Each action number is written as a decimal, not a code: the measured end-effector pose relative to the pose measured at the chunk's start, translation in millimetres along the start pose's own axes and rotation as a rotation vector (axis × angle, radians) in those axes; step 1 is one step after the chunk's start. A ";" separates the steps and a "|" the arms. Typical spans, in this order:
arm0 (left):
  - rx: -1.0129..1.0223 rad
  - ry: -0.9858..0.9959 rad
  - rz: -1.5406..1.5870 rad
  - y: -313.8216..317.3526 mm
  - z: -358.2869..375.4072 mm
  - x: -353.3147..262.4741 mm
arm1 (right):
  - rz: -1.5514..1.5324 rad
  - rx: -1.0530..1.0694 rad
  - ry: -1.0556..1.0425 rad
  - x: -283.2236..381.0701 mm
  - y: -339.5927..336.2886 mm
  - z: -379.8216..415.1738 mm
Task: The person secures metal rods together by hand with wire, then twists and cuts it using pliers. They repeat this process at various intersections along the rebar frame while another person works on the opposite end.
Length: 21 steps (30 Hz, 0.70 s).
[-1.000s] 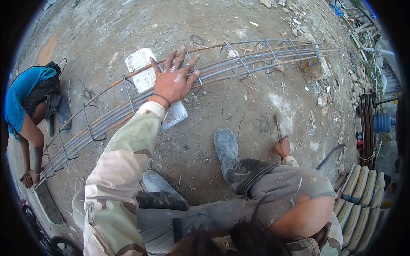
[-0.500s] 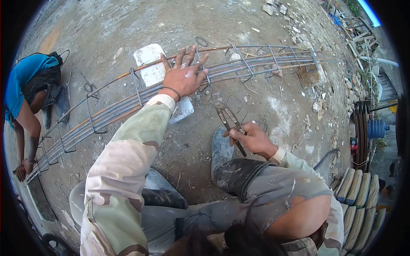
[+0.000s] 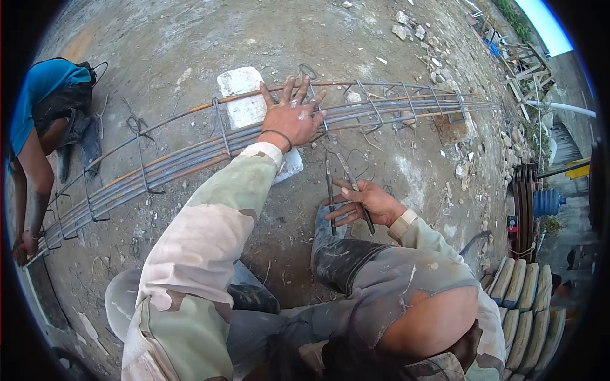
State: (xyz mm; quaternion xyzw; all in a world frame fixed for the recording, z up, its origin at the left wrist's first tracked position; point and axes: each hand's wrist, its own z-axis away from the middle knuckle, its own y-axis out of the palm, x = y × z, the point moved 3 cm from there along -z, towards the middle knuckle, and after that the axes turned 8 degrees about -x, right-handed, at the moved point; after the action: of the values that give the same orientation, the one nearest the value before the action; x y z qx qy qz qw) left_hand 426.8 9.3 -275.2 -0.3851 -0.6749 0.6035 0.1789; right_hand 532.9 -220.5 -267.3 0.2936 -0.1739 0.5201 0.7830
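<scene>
My left hand (image 3: 293, 122) lies with spread fingers over a long cage of steel rebar (image 3: 184, 159), near one of its bent stirrups (image 3: 222, 130). In my right hand (image 3: 381, 204) are pincers (image 3: 347, 168), their two handles spread apart. The jaws point at the lower bars, close to my left hand, and overlap a stirrup there in this view. Beneath the cage by my left hand sits a white block (image 3: 241, 89). A thin loop of wire lies on the ground beside the pincers.
A co-worker in a blue shirt (image 3: 47, 95) crouches at the cage's left end, hands at the bars. Another block (image 3: 454, 129) supports the right end. Rubble (image 3: 410, 28) is scattered at upper right. Stacked sacks (image 3: 518, 286) and a blue water jug (image 3: 549, 200) stand right.
The pincers' handles have spread apart and their jaws have moved up toward the bars. My right hand's fingers have opened out along the handles. My left hand stays spread on the cage.
</scene>
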 end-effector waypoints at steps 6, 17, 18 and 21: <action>-0.009 0.001 0.010 1.0 0.4 2.1 | 0.041 -0.072 -0.031 -3.3 5.3 -4.1; 0.006 0.012 0.051 -4.2 2.1 1.7 | 0.432 -0.435 -0.055 19.1 -0.6 13.1; 0.019 0.005 0.038 -4.4 1.5 2.1 | 0.392 -0.501 -0.041 25.6 9.0 21.4; 0.042 -0.004 0.024 -4.8 -1.4 3.3 | 0.644 -0.541 0.003 47.1 25.7 38.7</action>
State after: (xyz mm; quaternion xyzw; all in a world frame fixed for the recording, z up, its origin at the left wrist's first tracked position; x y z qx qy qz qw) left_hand 424.2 12.8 -271.0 -0.3881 -0.6577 0.6205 0.1784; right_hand 529.4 -204.3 -203.2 0.0071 -0.3861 0.6743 0.6295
